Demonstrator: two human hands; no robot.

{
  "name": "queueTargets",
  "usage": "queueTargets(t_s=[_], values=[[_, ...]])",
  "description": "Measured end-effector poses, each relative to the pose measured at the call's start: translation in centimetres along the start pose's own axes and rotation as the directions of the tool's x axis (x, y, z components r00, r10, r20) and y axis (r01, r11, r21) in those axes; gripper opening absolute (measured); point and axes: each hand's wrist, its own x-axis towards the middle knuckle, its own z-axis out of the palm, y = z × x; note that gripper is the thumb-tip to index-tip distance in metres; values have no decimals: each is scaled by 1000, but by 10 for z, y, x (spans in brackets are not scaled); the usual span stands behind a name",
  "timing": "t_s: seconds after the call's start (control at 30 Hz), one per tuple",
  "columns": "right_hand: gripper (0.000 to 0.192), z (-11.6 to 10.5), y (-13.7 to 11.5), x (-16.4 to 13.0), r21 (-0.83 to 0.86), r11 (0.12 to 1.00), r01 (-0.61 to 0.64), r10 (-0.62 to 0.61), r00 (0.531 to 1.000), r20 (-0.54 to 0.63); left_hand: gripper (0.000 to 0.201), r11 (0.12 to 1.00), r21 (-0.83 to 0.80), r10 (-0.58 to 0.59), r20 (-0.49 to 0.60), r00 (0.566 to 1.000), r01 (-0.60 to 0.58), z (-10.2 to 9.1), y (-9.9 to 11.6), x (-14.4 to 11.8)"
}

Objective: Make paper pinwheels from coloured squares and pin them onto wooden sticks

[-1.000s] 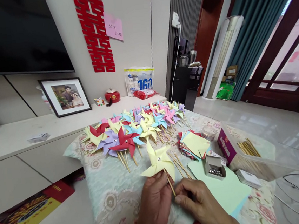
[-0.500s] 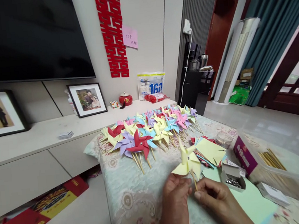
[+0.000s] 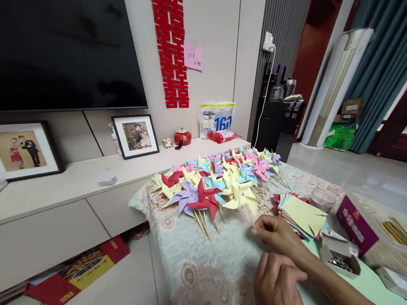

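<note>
A person's right hand (image 3: 276,234) reaches over a floral-clothed table (image 3: 200,272), thumb and forefinger pinched on the wooden stick of a yellow pinwheel (image 3: 241,197) that lies at the near edge of a spread of finished pinwheels (image 3: 220,177). The left hand (image 3: 276,287) hovers nearer the camera, empty, its fingers loosely curled and close together, touching nothing. A red pinwheel (image 3: 204,201) and a purple one lie just left of the yellow pinwheel. To the right, a stack of coloured paper squares (image 3: 301,212) sits beside the reaching hand, with a small open box of pins (image 3: 339,259) near it and a clear tub of wooden sticks (image 3: 399,237) at the far right. Beyond the table, a low cabinet (image 3: 66,185) carries two framed photographs (image 3: 136,135) beneath a dark television (image 3: 50,52).
</note>
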Motion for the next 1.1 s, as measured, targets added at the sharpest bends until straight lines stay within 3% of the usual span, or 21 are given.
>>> queueTargets(t_s=[0.23, 0.37, 0.8, 0.93, 1.1], values=[[20, 31, 9, 39, -60, 998, 20, -20, 1000, -9, 29, 993, 82, 90, -58, 994, -85, 6, -3, 1], [19, 33, 13, 48, -109, 993, 32, -34, 999, -20, 29, 995, 89, 53, -97, 994, -45, 13, -4, -3], [16, 33, 14, 51, -217, 974, 57, -68, 997, -44, 31, 994, 104, 44, -56, 997, -38, 11, -4, -2], [10, 18, 6, 35, -226, 971, 77, -84, 996, -23, 34, 982, 191, 25, -48, 999, -16, 4, -3, 2], [14, -32, -8, -5, -274, 956, 108, -129, 990, -60, 33, 966, 257, -10, 72, 997, -8, -7, -6, 4]])
